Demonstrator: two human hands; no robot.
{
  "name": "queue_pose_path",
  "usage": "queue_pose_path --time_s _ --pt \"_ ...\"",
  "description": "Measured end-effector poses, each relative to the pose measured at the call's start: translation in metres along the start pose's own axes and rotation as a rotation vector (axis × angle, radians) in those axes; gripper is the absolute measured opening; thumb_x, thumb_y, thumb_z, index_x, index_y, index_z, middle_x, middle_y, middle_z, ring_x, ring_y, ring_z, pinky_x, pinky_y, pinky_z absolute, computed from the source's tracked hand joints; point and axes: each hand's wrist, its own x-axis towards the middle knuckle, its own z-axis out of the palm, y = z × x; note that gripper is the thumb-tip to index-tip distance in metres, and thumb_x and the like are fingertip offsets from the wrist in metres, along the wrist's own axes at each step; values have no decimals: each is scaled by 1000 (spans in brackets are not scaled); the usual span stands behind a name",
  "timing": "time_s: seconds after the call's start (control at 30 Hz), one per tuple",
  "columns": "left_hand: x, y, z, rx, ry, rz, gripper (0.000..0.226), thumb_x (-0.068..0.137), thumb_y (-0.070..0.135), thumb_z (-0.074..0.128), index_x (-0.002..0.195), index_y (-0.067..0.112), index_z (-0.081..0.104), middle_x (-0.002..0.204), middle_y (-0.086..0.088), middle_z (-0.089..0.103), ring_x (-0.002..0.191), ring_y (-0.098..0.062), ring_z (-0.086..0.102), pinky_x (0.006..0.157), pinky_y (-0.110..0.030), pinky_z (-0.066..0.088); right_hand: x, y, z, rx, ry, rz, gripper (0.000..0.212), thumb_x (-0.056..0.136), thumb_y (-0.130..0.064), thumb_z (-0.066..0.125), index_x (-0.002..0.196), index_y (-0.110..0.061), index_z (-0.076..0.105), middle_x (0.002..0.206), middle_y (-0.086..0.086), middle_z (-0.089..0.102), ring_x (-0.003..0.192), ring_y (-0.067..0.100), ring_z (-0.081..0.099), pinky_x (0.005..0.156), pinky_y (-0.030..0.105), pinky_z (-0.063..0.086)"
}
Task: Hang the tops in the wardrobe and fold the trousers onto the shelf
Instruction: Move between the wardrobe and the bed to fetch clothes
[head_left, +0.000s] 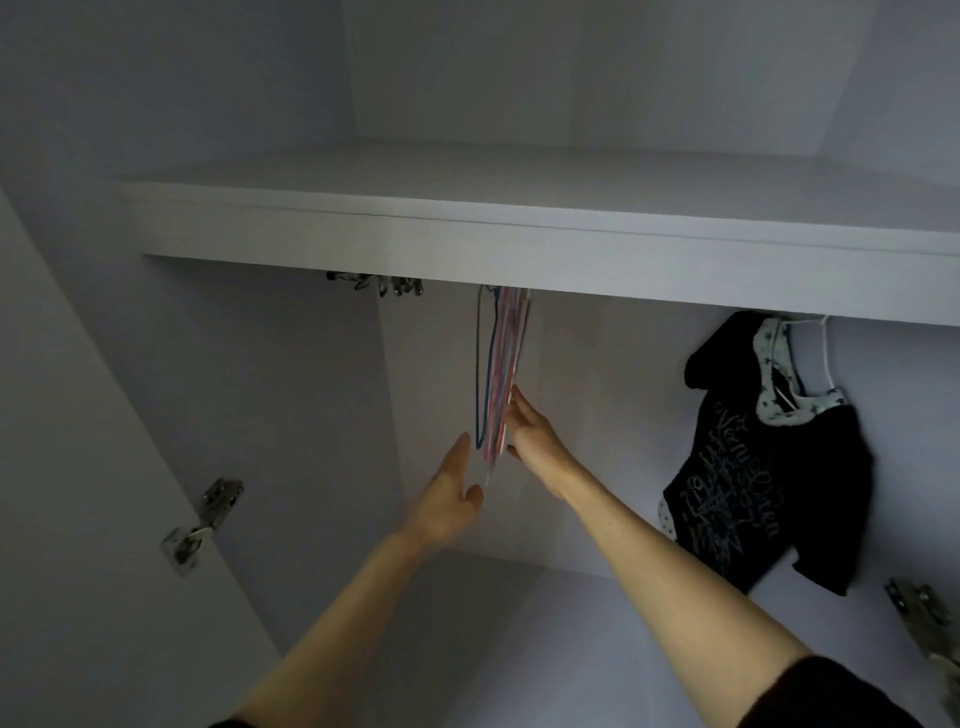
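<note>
Both hands reach a bunch of empty hangers (498, 364) under the shelf (519, 244). The right hand (530, 431) pinches one hanger; the left hand (452, 493) has its grip apart, fingers straight. A black top (753, 467) hangs nearby.

Rail hidden behind shelf (519, 249) front; hanger (498, 364) hooks vanish there at 12 o'clock. Hanger count untellable, bunch blurred. Right hand (530, 431) fingertips hidden behind hangers; grip unclear. Top (753, 467) print illegible. Hinge (930, 634) at 4 o'clock cut by edge. Both sleeves cut off at 6 o'clock.
</note>
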Motion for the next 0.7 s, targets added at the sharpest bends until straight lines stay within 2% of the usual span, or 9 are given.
queue_pose_path --time_s 0.07,0.13,0.23,0.3,0.4,0.47,0.57,0.63,0.7 --pt "-10 -9 13 20 -18 -31 65 97 8 43 150 7 5 158 -6 9 144 -16 14 101 -6 7 -14 18 -4 -76 76 0 49 104 -33 28 150 -30 14 155 -3 25 141 16 26 111 23 18" --pt "-20 -15 29 57 -82 -49 64 98 10 43 149 5 7 157 -9 12 144 -18 16 105 -10 8 -32 37 -11 -113 161 32 51 103 -26 32 151 -22 16 154 1 28 141 18 28 107 21 21" --pt "-33 -15 55 121 -198 -24 58 97 8 44 148 5 17 154 -12 22 141 -20 24 110 -16 13 -65 67 -28 -157 246 103 43 101 -15 38 144 -13 36 145 7 45 132 21 43 107 26 31" --pt "-40 -10 73 144 -241 14 52 96 4 45 145 4 26 151 -13 30 138 -21 31 107 -14 16 -92 88 -43 -208 248 185 37 99 -11 41 135 -10 48 135 10 54 125 25 50 106 33 38" --pt "-49 2 100 125 -304 72 47 95 2 46 141 3 36 145 -14 40 133 -22 40 102 -11 21 -141 116 -63 -248 234 320 32 98 -9 41 127 -7 55 128 16 58 119 31 53 104 40 41" --pt "-56 5 114 57 -326 77 43 95 3 47 138 2 40 141 -15 44 129 -24 44 104 -16 26 -172 130 -67 -249 219 372 32 100 -14 39 126 -6 56 128 15 57 119 30 53 104 40 40" --pt "-77 11 155 -5 -498 101 40 98 12 46 137 5 43 140 -10 44 128 -25 44 110 -31 32 -239 149 -71 -242 306 499 33 101 -16 38 127 -5 55 132 13 56 120 27 53 106 34 38" --pt "-98 8 183 9 -646 141 39 98 18 46 137 13 44 137 -4 45 126 -20 45 107 -28 35 -291 162 -64 -206 387 605 32 99 -10 41 126 -4 56 129 13 58 118 27 55 102 31 41" --pt "-118 1 199 35 -770 172 35 99 16 45 134 16 48 131 -1 52 122 -17 49 99 -20 36 -334 168 -48 -143 516 663 31 97 -8 43 124 -3 58 122 13 62 109 27 60 90 25 46"
